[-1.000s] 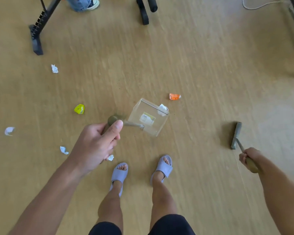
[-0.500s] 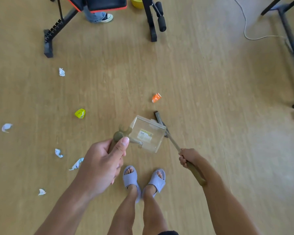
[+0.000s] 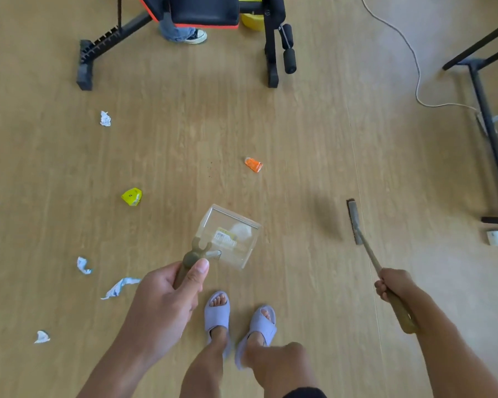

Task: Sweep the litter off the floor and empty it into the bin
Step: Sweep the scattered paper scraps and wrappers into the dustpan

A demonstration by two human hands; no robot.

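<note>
The clear dustpan (image 3: 230, 236) opens away from the person, seemingly with pale litter inside; the left hand (image 3: 167, 297) grips its handle, thumb up. The right hand (image 3: 395, 284), arm extended, clasps the broom (image 3: 368, 248), head forward.

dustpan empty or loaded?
Loaded: one pale crumpled scrap shows through the clear dustpan, held in the left hand.

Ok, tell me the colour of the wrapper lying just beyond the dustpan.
Orange wrapper, on the floor beyond the clear dustpan; head view shows it.
</note>
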